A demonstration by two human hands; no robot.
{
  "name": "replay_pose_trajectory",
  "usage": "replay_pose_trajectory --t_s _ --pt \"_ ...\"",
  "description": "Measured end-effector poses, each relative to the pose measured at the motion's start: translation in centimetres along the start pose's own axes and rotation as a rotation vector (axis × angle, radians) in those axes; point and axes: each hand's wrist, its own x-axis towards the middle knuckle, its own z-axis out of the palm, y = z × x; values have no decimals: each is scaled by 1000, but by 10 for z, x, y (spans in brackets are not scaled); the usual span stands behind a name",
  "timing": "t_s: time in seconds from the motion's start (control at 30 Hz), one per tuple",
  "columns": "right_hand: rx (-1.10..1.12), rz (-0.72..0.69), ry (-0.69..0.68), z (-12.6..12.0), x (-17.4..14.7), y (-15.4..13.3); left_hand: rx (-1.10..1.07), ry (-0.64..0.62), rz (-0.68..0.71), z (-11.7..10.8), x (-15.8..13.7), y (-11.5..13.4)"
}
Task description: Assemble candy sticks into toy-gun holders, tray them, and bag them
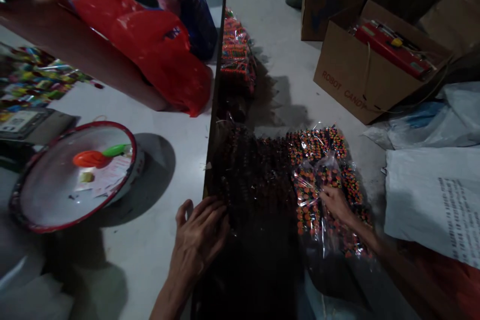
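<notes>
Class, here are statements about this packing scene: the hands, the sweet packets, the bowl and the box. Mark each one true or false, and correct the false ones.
1. The right hand grips a clear plastic packet of orange sweets. True.
2. The left hand holds the orange-handled tool. False: it rests flat at the edge of the white table; the tool lies in the bowl.
3. The round white bowl with a red rim stands on the table. True.
4. The brown cardboard box printed ROBOT CANDY is shut. False: its flaps are open, with red packaging inside.
</notes>
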Motion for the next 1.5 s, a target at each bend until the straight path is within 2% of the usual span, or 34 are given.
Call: replay_pose_trajectory --t_s 0.17,0.33,0.47,0.6,0.8,1.5 --pt "-126 153 -27 -2 -33 48 -5 -1 8 2 -2 -4" --pt "-193 159 -42 4 -47 77 10 41 45 3 0 -6" --pt "-219 150 -47 17 -40 78 13 57 65 4 0 -7" --pt "-221 124 -33 28 -27 76 20 20 70 8 -4 -14" --pt "-221 119 -11 37 -21 87 17 25 51 11 -5 -16" --pt "-211 111 -19 41 -21 91 13 10 60 2 0 -8"
